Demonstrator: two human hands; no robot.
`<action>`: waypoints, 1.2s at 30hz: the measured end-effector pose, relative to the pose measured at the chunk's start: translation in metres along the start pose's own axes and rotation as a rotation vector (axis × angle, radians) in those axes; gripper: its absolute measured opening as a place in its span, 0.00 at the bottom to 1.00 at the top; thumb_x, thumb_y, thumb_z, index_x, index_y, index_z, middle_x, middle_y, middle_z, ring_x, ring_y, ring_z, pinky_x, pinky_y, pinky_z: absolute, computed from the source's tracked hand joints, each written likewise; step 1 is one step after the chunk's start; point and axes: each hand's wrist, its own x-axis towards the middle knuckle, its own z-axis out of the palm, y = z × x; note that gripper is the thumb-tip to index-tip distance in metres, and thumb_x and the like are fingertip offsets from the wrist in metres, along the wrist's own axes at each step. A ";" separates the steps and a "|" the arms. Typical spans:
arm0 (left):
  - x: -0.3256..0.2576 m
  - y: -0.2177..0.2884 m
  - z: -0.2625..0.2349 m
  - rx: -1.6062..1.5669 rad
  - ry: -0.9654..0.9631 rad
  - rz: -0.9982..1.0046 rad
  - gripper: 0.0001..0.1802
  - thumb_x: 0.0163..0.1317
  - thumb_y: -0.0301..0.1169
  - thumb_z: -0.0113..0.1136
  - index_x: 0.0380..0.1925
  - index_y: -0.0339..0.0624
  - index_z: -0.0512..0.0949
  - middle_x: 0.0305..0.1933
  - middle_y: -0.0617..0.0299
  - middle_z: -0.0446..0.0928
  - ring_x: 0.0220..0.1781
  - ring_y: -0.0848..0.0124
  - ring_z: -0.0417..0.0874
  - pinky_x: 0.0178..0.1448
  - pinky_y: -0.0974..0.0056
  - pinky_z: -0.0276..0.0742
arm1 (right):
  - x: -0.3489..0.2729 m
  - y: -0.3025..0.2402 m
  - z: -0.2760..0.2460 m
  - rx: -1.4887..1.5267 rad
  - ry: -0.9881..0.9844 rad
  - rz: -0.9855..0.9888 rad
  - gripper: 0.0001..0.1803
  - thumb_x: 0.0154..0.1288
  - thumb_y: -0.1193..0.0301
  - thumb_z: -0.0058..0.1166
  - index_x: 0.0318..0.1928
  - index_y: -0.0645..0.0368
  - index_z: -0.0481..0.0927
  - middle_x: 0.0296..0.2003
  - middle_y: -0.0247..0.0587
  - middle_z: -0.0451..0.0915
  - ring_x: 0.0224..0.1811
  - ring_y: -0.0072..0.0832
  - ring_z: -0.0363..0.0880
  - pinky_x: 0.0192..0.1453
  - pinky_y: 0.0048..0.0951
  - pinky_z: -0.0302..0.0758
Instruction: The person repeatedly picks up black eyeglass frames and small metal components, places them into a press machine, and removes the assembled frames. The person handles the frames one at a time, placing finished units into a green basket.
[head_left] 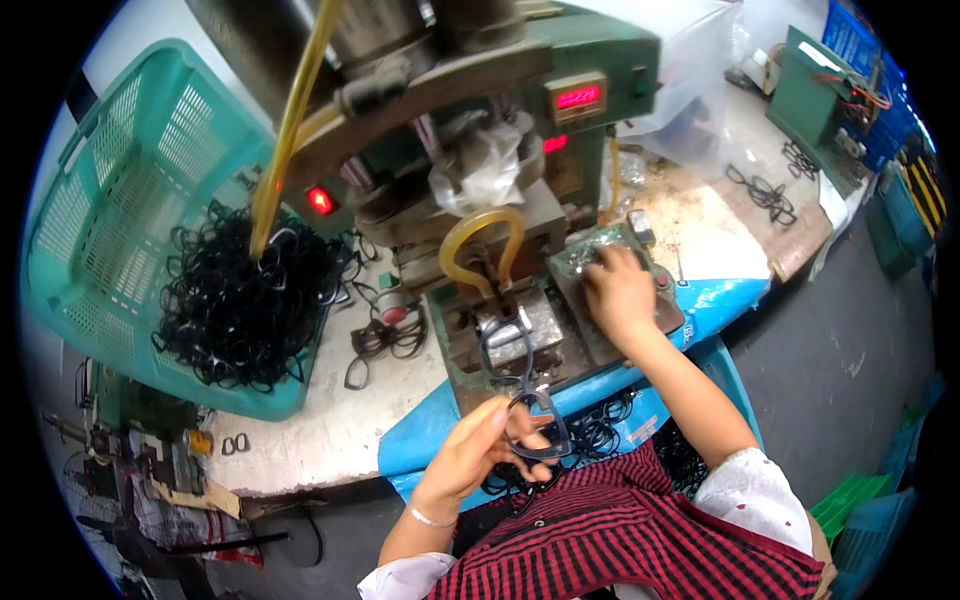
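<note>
My left hand (478, 452) holds a black spectacle frame (520, 385) by its lower rim, just in front of the green press machine (520, 130). The frame's upper part lies over the machine's metal die block (530, 330). My right hand (618, 292) rests palm down on the machine's plate to the right of the block, its fingers on a small clear bag of parts (590, 250). A yellow hose (480, 245) loops above the block.
A teal plastic basket (120, 200) on the left spills a heap of black frames (245, 300). Loose frames (385, 340) lie on the white bench (320, 430). More frames (600, 435) fill a blue tray at my lap. A second green machine (820, 90) stands far right.
</note>
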 end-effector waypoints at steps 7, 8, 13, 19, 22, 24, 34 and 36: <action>-0.001 0.038 -0.136 0.427 0.866 0.640 0.09 0.74 0.34 0.53 0.41 0.38 0.74 0.40 0.55 0.82 0.39 0.70 0.82 0.45 0.64 0.79 | -0.042 0.031 -0.015 1.245 0.310 0.804 0.13 0.72 0.70 0.57 0.50 0.67 0.84 0.47 0.36 0.85 0.47 0.20 0.80 0.55 0.22 0.74; 0.005 0.045 -0.153 0.496 0.917 0.636 0.08 0.73 0.32 0.55 0.43 0.39 0.75 0.41 0.58 0.83 0.39 0.72 0.82 0.45 0.67 0.78 | -0.032 0.021 -0.009 1.203 0.295 0.781 0.13 0.73 0.70 0.56 0.50 0.66 0.84 0.46 0.36 0.85 0.47 0.20 0.79 0.55 0.21 0.73; 0.069 0.062 -0.188 1.346 1.202 0.503 0.18 0.62 0.42 0.65 0.35 0.35 0.83 0.43 0.52 0.83 0.41 0.59 0.82 0.48 0.57 0.76 | -0.001 -0.002 -0.002 0.945 0.196 0.519 0.09 0.71 0.74 0.56 0.47 0.63 0.85 0.41 0.33 0.85 0.44 0.17 0.78 0.52 0.19 0.72; 0.103 0.039 -0.222 1.727 1.333 0.243 0.11 0.55 0.37 0.66 0.26 0.40 0.84 0.40 0.52 0.79 0.49 0.52 0.78 0.52 0.50 0.73 | -0.022 0.004 -0.024 0.601 0.170 0.413 0.09 0.63 0.77 0.60 0.44 0.62 0.85 0.39 0.43 0.85 0.41 0.31 0.82 0.50 0.27 0.76; 0.072 0.037 -0.217 1.551 1.297 0.733 0.08 0.55 0.32 0.67 0.27 0.38 0.82 0.46 0.51 0.81 0.49 0.53 0.80 0.54 0.54 0.73 | -0.050 0.017 -0.044 0.557 0.135 0.455 0.09 0.62 0.78 0.59 0.43 0.61 0.86 0.40 0.46 0.86 0.42 0.37 0.84 0.51 0.31 0.77; 0.057 0.038 -0.209 1.287 1.206 0.838 0.08 0.58 0.29 0.69 0.29 0.35 0.81 0.48 0.53 0.82 0.46 0.61 0.80 0.51 0.61 0.73 | -0.064 0.019 -0.060 0.574 0.161 0.544 0.07 0.62 0.80 0.59 0.40 0.63 0.87 0.38 0.44 0.86 0.41 0.33 0.83 0.49 0.29 0.77; 0.037 0.034 -0.172 0.539 0.857 0.675 0.12 0.70 0.29 0.60 0.28 0.38 0.72 0.36 0.58 0.84 0.34 0.76 0.82 0.36 0.74 0.76 | 0.005 -0.044 -0.057 0.767 0.072 0.234 0.07 0.59 0.76 0.62 0.39 0.62 0.85 0.37 0.46 0.85 0.41 0.40 0.84 0.49 0.34 0.77; 0.028 0.031 -0.148 0.426 0.887 0.707 0.11 0.71 0.29 0.58 0.29 0.39 0.71 0.34 0.57 0.84 0.34 0.75 0.83 0.36 0.74 0.78 | 0.007 -0.046 -0.045 0.930 0.077 0.325 0.07 0.59 0.76 0.61 0.39 0.62 0.85 0.37 0.46 0.85 0.41 0.40 0.84 0.49 0.35 0.77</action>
